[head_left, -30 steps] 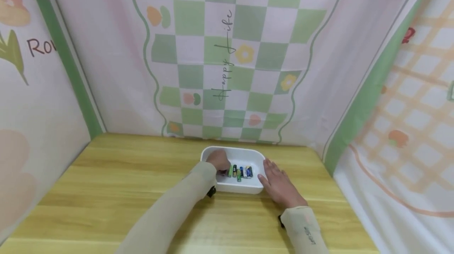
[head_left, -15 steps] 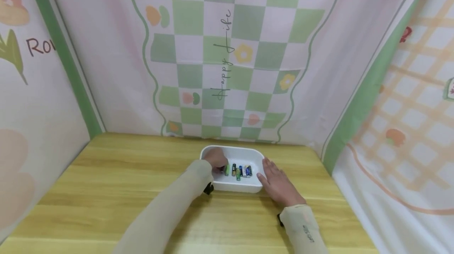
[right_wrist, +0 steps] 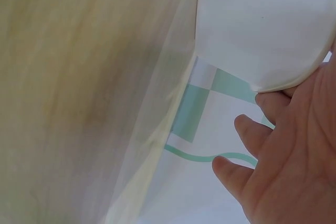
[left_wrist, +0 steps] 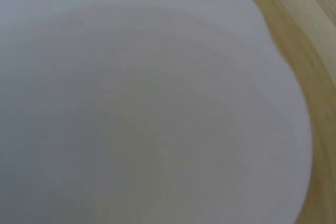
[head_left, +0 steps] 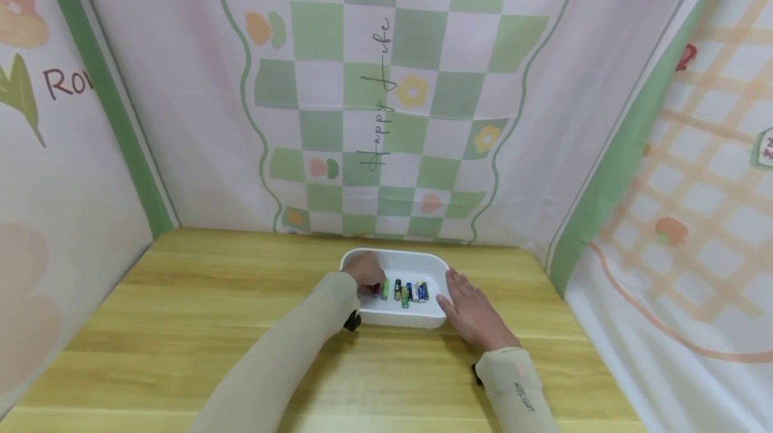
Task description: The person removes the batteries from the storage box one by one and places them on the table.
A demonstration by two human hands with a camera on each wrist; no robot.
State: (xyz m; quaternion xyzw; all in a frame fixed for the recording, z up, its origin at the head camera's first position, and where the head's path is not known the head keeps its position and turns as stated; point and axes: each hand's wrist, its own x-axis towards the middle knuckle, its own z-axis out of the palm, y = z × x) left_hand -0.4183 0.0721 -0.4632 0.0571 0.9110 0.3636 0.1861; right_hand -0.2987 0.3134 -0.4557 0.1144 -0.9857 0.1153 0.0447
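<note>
A white tray point(head_left: 401, 319) with rounded corners stands on the table, holding several small batteries. My left hand point(head_left: 364, 270) reaches into its left end, fingers curled down at a green battery point(head_left: 385, 289) that it seems to pinch. Beside it, partly under the fingers, lies a dark red battery point(head_left: 376, 289). To the right sit a black-and-gold battery point(head_left: 397, 289), another green battery point(head_left: 405, 297) and blue-and-white batteries point(head_left: 421, 292), close together. My right hand point(head_left: 477, 315) rests against the tray's right end with extended fingers. The left wrist view shows only blurred white tray wall point(left_wrist: 157, 103).
The wooden table point(head_left: 241, 299) extends around the tray on all sides. Behind it hangs a checked cloth point(head_left: 386, 117), close to the table's back edge. More printed cloth point(head_left: 676, 218) hangs at the right.
My left hand has shifted slightly left inside the tray, and the green battery beside its fingers has moved left, widening the gap to the black-and-gold one. My right hand stays at the tray's end.
</note>
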